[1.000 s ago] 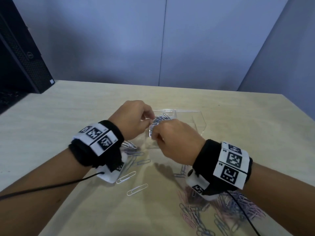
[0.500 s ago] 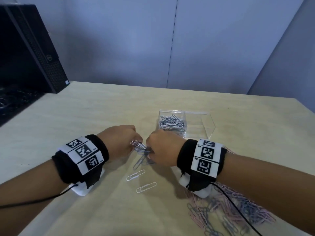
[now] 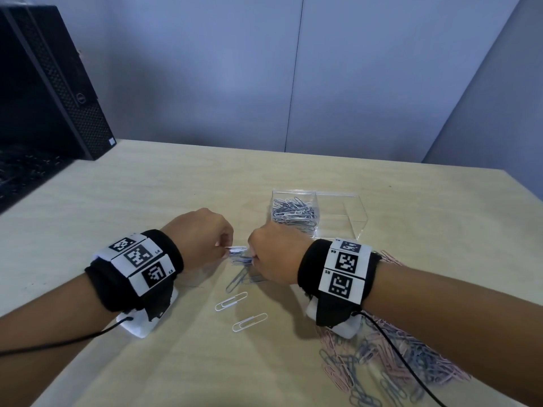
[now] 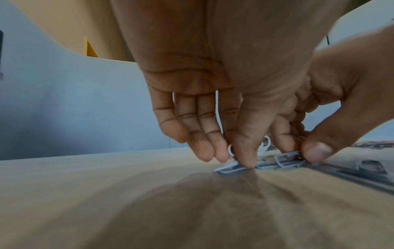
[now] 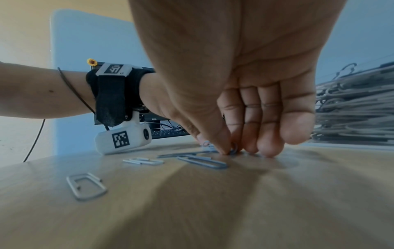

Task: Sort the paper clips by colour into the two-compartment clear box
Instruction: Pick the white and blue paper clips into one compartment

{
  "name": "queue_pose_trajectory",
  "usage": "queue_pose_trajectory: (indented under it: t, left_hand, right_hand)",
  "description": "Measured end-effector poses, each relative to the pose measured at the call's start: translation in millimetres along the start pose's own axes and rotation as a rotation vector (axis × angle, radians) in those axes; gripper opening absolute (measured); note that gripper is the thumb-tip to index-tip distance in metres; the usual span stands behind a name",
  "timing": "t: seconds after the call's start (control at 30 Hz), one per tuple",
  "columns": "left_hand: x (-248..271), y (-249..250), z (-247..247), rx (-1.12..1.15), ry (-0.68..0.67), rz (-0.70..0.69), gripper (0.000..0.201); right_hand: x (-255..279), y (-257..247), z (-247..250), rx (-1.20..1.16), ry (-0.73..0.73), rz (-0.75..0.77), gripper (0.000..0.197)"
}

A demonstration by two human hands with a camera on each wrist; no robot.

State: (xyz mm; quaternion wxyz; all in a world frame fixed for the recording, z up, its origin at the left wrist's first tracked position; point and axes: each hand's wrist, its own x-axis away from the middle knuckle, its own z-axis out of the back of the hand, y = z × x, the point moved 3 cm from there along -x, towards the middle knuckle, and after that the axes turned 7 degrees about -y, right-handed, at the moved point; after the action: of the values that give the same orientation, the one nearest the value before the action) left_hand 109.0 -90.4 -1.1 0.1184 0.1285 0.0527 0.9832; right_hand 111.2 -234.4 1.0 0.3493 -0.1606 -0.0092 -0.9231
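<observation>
The clear two-compartment box stands just beyond my hands; its left compartment holds several blue-grey paper clips, and its right one shows none. A small cluster of loose clips lies between my hands. My left hand pinches a white clip between thumb and forefinger, low on the table. My right hand pinches a blue clip with thumb and forefinger. Another blue clip lies flat beside it.
Two white clips lie on the table nearer me. A mixed pile of pink and blue clips spreads under my right forearm. A black computer tower stands at the far left edge.
Both hands came back from over the box's left compartment to the loose clips on the table and pinched clips there. In the last half second they barely moved.
</observation>
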Motion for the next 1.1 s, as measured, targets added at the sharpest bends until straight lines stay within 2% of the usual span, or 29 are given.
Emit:
queue_pose_trajectory:
  t: [0.17, 0.27, 0.53, 0.63, 0.73, 0.77, 0.97, 1.1]
  left_hand:
    - [4, -10, 7, 0.028, 0.046, 0.051, 0.007]
    - [5, -14, 7, 0.049, 0.052, 0.076, 0.005]
    - [0, -9, 0, 0.123, -0.036, 0.048, 0.012]
    - [-3, -5, 0, 0.048, -0.086, 0.023, 0.005]
    - [-7, -2, -1, -0.001, -0.132, 0.018, 0.007]
    - [-8, -1, -1, -0.005, -0.141, 0.015, 0.008]
    - [-9, -2, -4, -0.011, -0.166, 0.010, 0.007]
    - [-6, -2, -6, -0.006, -0.150, -0.016, 0.006]
  right_hand:
    - [-2, 1, -2, -0.035, 0.000, 0.007, 0.006]
    - [-7, 1, -5, -0.046, 0.010, 0.036, 0.020]
    - [-10, -6, -5, -0.022, 0.018, 0.070, 0.017]
    - [-12, -7, -3, -0.013, -0.042, 0.046, 0.010]
    - [-14, -6, -1, -0.045, -0.111, 0.025, 0.012]
    - [-15, -6, -1, -0.060, -0.120, 0.018, 0.007]
    - [-9, 0, -1, -0.116, -0.101, 0.043, 0.016]
    - [-1, 17, 14, -0.166, 0.016, 0.011, 0.010]
